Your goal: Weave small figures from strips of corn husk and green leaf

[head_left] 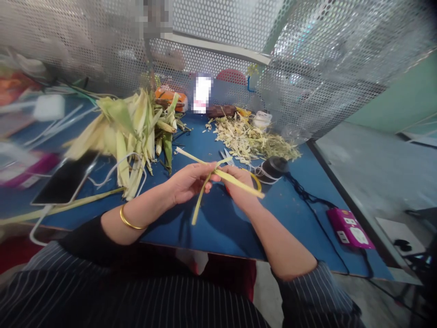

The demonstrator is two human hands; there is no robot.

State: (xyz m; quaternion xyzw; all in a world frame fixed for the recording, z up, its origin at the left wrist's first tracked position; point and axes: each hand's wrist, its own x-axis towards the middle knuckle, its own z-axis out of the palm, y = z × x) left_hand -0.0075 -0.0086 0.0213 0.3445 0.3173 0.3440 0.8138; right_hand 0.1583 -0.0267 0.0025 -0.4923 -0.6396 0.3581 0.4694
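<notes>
Strips of pale green corn husk [239,181] cross one another between my hands, above the front of the table. My left hand [191,181] pinches them from the left, thumb on top near the crossing. From the right, my right hand [235,182] has its fingers closed at the same crossing; part of it is covered by a strip. One strip end hangs down toward me, another points up and left. Scissors [228,157] with yellow handles lie just beyond my right hand. A dark spool of thread [276,166] is to their right.
A heap of corn husks [136,123] lies at the left, beside a phone [64,180] with a white cable. Husk scraps [246,136] pile up at the back. A magenta power strip [350,228] sits near the right edge. Perforated metal mesh [218,50] stands behind.
</notes>
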